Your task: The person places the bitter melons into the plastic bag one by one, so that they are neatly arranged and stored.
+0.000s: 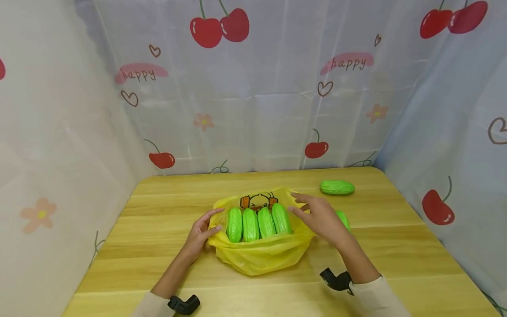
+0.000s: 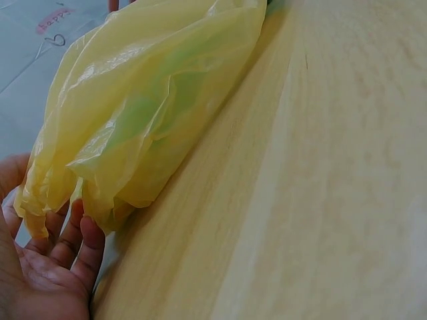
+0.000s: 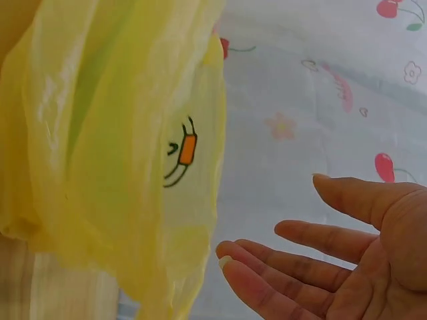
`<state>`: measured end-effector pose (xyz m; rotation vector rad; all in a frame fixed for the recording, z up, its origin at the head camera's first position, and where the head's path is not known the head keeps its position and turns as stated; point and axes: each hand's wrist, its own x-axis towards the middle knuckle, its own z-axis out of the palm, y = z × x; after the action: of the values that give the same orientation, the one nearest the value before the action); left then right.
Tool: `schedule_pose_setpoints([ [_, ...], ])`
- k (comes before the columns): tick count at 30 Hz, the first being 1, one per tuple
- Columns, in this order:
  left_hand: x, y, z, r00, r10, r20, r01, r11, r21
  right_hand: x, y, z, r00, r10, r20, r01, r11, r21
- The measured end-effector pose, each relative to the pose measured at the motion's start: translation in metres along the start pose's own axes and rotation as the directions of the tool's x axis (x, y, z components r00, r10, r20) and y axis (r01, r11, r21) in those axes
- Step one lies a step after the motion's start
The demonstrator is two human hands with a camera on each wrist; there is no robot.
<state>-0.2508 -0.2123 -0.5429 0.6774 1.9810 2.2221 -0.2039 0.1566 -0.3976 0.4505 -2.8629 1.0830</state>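
Note:
A yellow plastic bag [image 1: 259,257] lies on the table with its mouth spread. Several bright green, ridged cucumbers [image 1: 251,224] sit side by side in it. My left hand [image 1: 199,233] holds the bag's left edge, thumb at the mouth; in the left wrist view its fingers [image 2: 69,243] curl up around the bag's gathered edge. At the bag's right side is my right hand [image 1: 320,215], holding nothing. The right wrist view has this hand's fingers [image 3: 293,287] extended and spread, a gap between them and the bag [image 3: 107,167].
One loose cucumber [image 1: 337,187] lies on the wooden table [image 1: 158,215] at the back right. Another cucumber [image 1: 343,219] is partly hidden behind my right hand. A white curtain [image 1: 257,105] printed with cherries rises behind the table and along both sides.

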Motion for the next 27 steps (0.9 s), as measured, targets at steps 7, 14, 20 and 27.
schedule_pose_setpoints([
  [7,0.001,-0.001,0.002,1.0,-0.006,0.003,0.006,1.0,-0.005,-0.005,0.015,-0.02,0.998,-0.019,-0.052,0.019,1.0,0.006],
  [14,-0.002,-0.001,0.0,1.0,-0.003,-0.011,0.003,1.0,-0.005,-0.016,0.028,-0.039,0.997,-0.003,-0.081,0.003,1.0,-0.005],
  [20,-0.003,-0.002,-0.002,1.0,-0.015,-0.013,0.015,1.0,0.009,-0.029,0.043,-0.051,0.995,0.032,-0.096,-0.036,0.999,-0.039],
  [27,-0.001,0.0,0.0,1.0,-0.006,-0.007,0.006,1.0,0.002,-0.044,0.068,-0.053,0.986,0.031,-0.161,-0.048,0.994,-0.101],
])
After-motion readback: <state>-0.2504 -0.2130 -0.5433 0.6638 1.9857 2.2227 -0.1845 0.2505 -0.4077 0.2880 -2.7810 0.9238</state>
